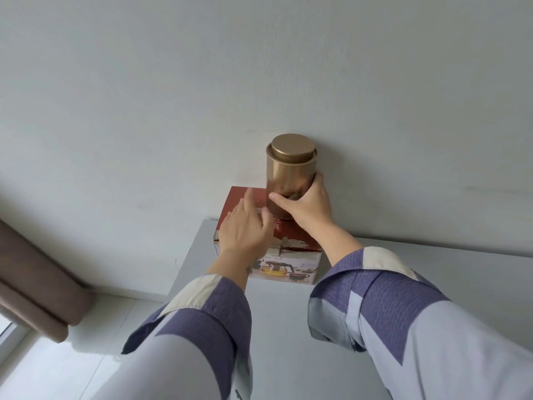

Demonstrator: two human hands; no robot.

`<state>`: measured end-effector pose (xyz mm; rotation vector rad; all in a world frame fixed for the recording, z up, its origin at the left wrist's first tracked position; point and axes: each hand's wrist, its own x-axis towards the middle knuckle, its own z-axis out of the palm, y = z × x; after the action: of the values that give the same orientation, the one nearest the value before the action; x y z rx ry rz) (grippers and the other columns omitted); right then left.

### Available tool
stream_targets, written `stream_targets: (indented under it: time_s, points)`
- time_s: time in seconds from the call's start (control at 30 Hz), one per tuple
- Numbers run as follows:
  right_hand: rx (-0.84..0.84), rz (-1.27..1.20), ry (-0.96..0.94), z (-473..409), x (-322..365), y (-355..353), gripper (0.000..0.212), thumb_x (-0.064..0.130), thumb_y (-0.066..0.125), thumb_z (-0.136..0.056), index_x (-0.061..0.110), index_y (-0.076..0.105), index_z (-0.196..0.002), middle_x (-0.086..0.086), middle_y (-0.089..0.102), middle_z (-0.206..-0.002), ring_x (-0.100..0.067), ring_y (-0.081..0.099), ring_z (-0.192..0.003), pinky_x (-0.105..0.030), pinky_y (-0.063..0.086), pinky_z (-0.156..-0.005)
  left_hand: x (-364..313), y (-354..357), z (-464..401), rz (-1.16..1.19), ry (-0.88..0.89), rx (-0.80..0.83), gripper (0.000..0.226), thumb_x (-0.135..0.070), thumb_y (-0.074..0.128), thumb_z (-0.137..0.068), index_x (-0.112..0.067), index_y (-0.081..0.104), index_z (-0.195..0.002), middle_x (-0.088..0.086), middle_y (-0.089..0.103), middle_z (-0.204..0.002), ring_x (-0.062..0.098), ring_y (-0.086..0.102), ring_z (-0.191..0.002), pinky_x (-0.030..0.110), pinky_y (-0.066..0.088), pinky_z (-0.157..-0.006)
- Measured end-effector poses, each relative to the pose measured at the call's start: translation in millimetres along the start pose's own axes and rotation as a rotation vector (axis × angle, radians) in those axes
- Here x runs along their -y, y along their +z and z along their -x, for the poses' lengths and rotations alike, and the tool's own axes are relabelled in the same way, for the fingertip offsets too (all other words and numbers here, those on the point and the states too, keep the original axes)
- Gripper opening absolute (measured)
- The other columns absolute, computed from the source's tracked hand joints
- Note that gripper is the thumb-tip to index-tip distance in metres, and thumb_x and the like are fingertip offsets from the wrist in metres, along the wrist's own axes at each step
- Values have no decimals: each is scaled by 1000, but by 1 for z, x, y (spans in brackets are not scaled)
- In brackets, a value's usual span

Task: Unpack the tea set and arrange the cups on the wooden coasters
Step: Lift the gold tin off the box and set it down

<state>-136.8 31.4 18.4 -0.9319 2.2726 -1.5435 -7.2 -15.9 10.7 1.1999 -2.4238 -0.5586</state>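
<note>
Right hand point(307, 204) hides the tin's point(288, 174) base.

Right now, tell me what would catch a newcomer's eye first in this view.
The gold tin stands out first: the right hand grips it against the pale wall, over the far end of the red box. That box, with a teapot printed on its near side, sits closed on the white table by the wall. The left hand is open over the box's lid.

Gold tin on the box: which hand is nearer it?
Right. The right hand grips the gold tin around its lower body; the left hand is open beside it over the tea set box.
</note>
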Motion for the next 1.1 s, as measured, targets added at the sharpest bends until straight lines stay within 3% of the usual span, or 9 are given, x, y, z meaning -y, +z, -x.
stream_targets:
  time_s: [0.13,0.23,0.53,0.67,0.9,1.1]
  points:
    - [2,28,-8,5,5,-11,98,50,84,-58,17,35,-135,-1,59,-124,-20,59,-110,-31,50,-88,-27,-22,-19,117,61,-50,75,-62,28,-92,-21,12,-152,0,26,-156,19,31,-141,39,31,-110]
    - [2,31,-17,13,4,-27,93,45,83,-61,18,34,-136,-1,58,-128,-20,57,-113,-27,47,-88,-48,-27,-26,208,141,-44,80,-68,45,-83,-28,21,-148,-3,44,-145,19,46,-130,40,44,-99]
    - [-90,20,73,44,-26,-122,87,39,82,-61,17,37,-133,2,59,-122,-17,58,-110,-25,45,-85,-136,12,10,426,244,7,80,-56,73,-70,-20,40,-135,-4,56,-128,13,55,-116,32,47,-96]
    - [-124,-3,110,56,-62,-190,86,33,84,-63,18,36,-133,6,55,-113,-10,53,-97,-21,40,-81,-194,55,33,476,280,62,80,-53,74,-70,-20,41,-134,-4,56,-128,12,54,-118,34,47,-98]
    - [-112,6,180,63,-160,-322,83,38,85,-57,27,38,-126,9,59,-114,-15,59,-102,-31,49,-87,-310,155,86,610,224,163,79,-48,78,-67,-21,41,-131,-7,56,-125,8,54,-114,34,48,-97]
    - [-102,-30,251,46,-246,-420,74,22,87,-60,30,45,-120,11,59,-109,-14,58,-101,-35,51,-91,-398,245,105,620,188,234,77,-46,78,-69,-23,39,-133,-8,54,-128,7,53,-116,35,48,-98]
